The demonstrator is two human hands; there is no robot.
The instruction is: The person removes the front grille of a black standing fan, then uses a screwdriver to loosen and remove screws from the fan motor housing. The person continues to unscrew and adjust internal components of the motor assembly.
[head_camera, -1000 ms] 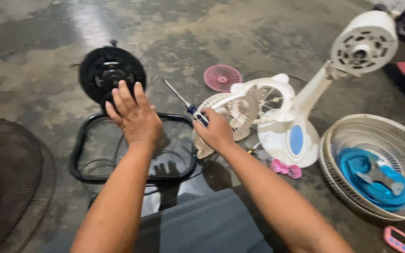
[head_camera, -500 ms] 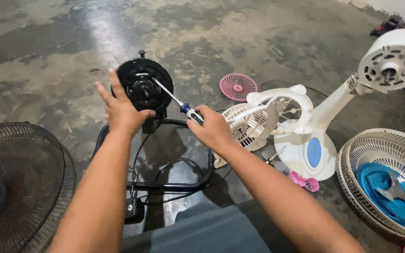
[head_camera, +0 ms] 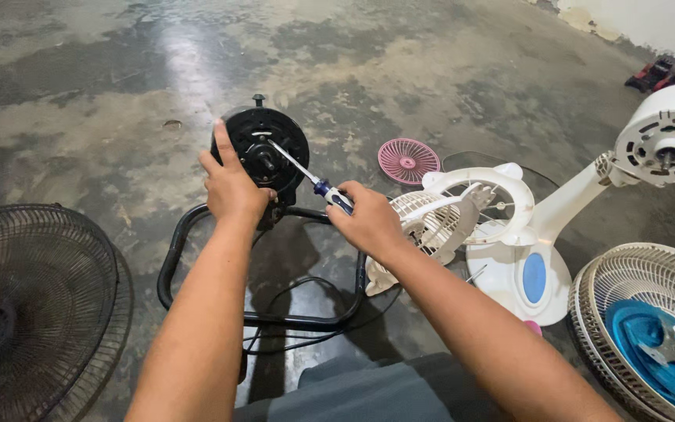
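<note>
Head view, only one camera. Left hand [head_camera: 232, 184] wraps the left rim of the black fan motor housing [head_camera: 263, 148], fingers curled over the edge, steadying it. Right hand [head_camera: 369, 223] is closed around the blue handle of a screwdriver [head_camera: 306, 176]; shaft angles up-left, tip sitting on the housing face just left of the hub. Can't tell which screw it's on, too small.

Housing stands upright at the far side of a black tube floor stand [head_camera: 263, 316], centre of frame on the concrete floor [head_camera: 119, 70]. Black power cord [head_camera: 306, 293] loops inside the stand frame.

Progress, my read: black fan is already stripped of guard and blade. A dark wire guard [head_camera: 33, 305] lies flat at near left, well apart from the motor. Housing cover looks in place, so the screw work on it looks unfinished.

Right side: a white fan [head_camera: 544, 234] lies partly dismantled, its motor head [head_camera: 666, 141] bare at far right, with a white grille piece [head_camera: 431, 227] just beside the right hand. Small pink grille [head_camera: 408, 160] sits far of that. Near right, a pale wire guard [head_camera: 626, 289] holds a blue blade [head_camera: 658, 355].
</note>
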